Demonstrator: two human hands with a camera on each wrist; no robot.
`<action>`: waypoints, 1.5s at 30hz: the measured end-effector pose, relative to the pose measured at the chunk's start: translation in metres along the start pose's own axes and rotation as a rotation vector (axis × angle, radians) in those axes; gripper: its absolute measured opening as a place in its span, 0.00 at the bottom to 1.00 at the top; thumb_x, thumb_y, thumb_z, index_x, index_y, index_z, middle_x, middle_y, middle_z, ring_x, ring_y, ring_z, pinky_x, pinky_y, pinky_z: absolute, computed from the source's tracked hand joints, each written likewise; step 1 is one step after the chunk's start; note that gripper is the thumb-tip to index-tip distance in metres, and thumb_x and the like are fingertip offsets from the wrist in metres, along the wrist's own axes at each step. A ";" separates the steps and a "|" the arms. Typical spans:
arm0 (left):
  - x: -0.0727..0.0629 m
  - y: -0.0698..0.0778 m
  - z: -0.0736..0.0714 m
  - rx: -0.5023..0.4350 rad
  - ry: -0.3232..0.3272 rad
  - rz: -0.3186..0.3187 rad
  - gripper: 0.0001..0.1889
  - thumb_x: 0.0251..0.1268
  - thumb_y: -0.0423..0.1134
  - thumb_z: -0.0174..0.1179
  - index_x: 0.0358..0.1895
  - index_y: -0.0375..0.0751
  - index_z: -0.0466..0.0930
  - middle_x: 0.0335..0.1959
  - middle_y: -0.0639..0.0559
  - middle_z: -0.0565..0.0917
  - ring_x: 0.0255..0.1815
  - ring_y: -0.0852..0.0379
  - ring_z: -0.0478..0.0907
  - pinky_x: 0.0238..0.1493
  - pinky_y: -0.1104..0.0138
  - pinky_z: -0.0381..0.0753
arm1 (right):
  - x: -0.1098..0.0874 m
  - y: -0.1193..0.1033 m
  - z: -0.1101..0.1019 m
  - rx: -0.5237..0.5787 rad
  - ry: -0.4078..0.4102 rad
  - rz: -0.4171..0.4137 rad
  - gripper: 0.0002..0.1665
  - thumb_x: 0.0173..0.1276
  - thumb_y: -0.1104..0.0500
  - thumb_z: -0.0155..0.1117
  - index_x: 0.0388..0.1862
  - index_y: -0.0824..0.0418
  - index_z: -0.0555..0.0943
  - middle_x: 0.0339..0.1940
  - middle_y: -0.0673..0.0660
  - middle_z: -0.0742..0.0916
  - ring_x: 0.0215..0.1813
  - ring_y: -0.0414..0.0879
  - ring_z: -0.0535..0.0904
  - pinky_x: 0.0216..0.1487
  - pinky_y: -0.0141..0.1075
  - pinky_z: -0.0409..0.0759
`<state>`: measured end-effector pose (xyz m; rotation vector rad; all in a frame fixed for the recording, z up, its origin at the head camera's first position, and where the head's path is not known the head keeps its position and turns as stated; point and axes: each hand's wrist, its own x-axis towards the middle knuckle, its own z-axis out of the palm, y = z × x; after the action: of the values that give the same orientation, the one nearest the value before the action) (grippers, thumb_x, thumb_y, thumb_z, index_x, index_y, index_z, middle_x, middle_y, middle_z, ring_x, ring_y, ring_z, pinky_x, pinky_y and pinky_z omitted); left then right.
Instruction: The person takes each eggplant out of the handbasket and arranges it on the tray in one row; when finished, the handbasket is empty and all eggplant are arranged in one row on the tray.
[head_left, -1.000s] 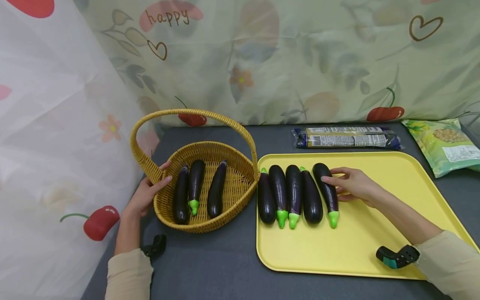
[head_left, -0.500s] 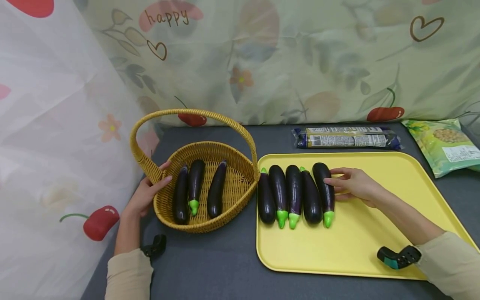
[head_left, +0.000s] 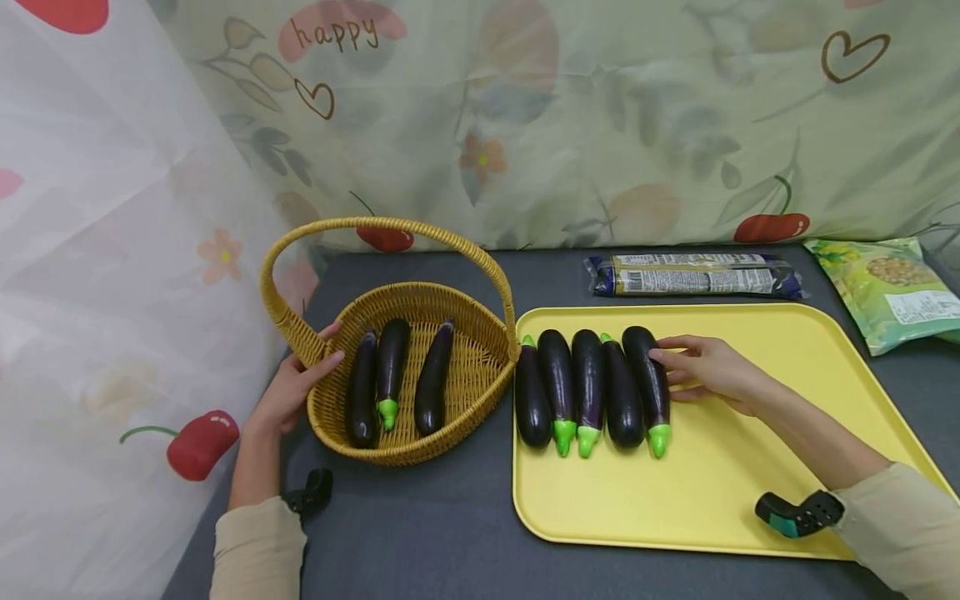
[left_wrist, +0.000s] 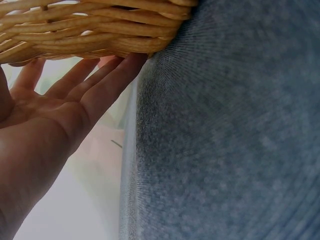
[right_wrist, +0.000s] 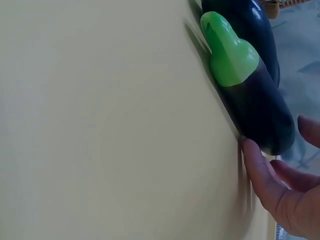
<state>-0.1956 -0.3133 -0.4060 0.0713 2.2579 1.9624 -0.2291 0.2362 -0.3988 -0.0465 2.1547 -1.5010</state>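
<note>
My left hand (head_left: 288, 392) holds the wicker basket (head_left: 408, 457) at the foot of its handle, thumb over the rim. In the left wrist view its fingers (left_wrist: 107, 80) lie along the outer wall. Three eggplants are inside the basket. Several more eggplants (head_left: 588, 383) lie side by side at the left of the yellow tray (head_left: 720, 492). The rightmost eggplant (head_left: 647, 387) has a bright green stem end pointing toward me. My right hand (head_left: 708, 372) touches its right side with extended fingertips. In the right wrist view, a fingertip (right_wrist: 250, 147) meets this eggplant (right_wrist: 265, 110) low down.
A long plastic-wrapped packet (head_left: 693, 277) lies behind the tray. At the back right is a green bag (head_left: 892, 292). A patterned curtain (head_left: 570, 125) hangs behind the dark tabletop (head_left: 420, 533), and a white one (head_left: 127, 275) on the left.
The rightmost eggplant has slid left against its neighbour, pushed by my right hand, then tilted slightly. My left hand and the basket stay still.
</note>
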 end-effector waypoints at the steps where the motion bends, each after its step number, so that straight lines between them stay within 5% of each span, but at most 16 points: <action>1: 0.000 0.000 0.000 -0.001 0.001 0.000 0.34 0.72 0.44 0.54 0.76 0.48 0.51 0.71 0.33 0.57 0.58 0.56 0.71 0.47 0.67 0.77 | 0.000 -0.001 -0.001 0.004 0.008 -0.003 0.45 0.71 0.45 0.57 0.72 0.75 0.54 0.54 0.69 0.76 0.44 0.47 0.81 0.45 0.42 0.80; 8: 0.000 0.001 0.000 0.000 0.003 -0.003 0.34 0.72 0.44 0.54 0.76 0.48 0.51 0.71 0.34 0.57 0.59 0.56 0.70 0.48 0.67 0.77 | -0.004 -0.015 -0.018 0.043 0.042 -0.037 0.43 0.73 0.43 0.53 0.70 0.75 0.55 0.55 0.69 0.74 0.43 0.43 0.81 0.46 0.43 0.79; 14: -0.001 0.001 0.001 0.001 0.007 -0.001 0.34 0.72 0.43 0.55 0.76 0.47 0.51 0.72 0.35 0.56 0.60 0.55 0.69 0.48 0.68 0.77 | -0.010 -0.033 -0.032 0.126 -0.068 -0.092 0.26 0.76 0.48 0.49 0.63 0.65 0.67 0.48 0.58 0.79 0.47 0.49 0.81 0.48 0.45 0.79; 19: -0.001 0.001 0.000 -0.002 0.004 0.001 0.34 0.72 0.43 0.54 0.76 0.47 0.51 0.72 0.35 0.56 0.60 0.55 0.69 0.48 0.68 0.77 | -0.013 -0.050 -0.026 0.150 -0.164 -0.085 0.24 0.77 0.48 0.49 0.61 0.63 0.70 0.53 0.59 0.80 0.52 0.55 0.79 0.51 0.49 0.77; 32: -0.001 0.002 0.001 -0.007 0.006 0.003 0.34 0.72 0.43 0.54 0.76 0.46 0.51 0.73 0.37 0.56 0.64 0.51 0.65 0.48 0.68 0.76 | -0.008 -0.082 0.034 0.316 -0.537 -0.125 0.23 0.78 0.53 0.46 0.64 0.66 0.70 0.53 0.62 0.79 0.49 0.50 0.79 0.53 0.50 0.75; 39: 0.000 0.001 0.000 -0.002 0.008 -0.003 0.34 0.72 0.44 0.54 0.76 0.47 0.52 0.71 0.35 0.58 0.60 0.55 0.69 0.47 0.68 0.77 | -0.004 -0.097 0.079 0.321 -0.635 -0.120 0.31 0.78 0.53 0.47 0.69 0.73 0.61 0.54 0.63 0.78 0.50 0.51 0.79 0.53 0.50 0.75; 45: 0.001 0.000 0.000 0.024 0.017 0.000 0.34 0.72 0.45 0.54 0.76 0.47 0.52 0.72 0.39 0.57 0.63 0.53 0.65 0.48 0.69 0.76 | -0.001 -0.114 0.119 0.361 -0.662 -0.092 0.29 0.77 0.54 0.48 0.71 0.69 0.62 0.58 0.66 0.76 0.55 0.55 0.76 0.54 0.50 0.74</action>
<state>-0.1964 -0.3131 -0.4058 0.0581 2.2920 1.9436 -0.2065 0.0893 -0.3284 -0.4538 1.3628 -1.6141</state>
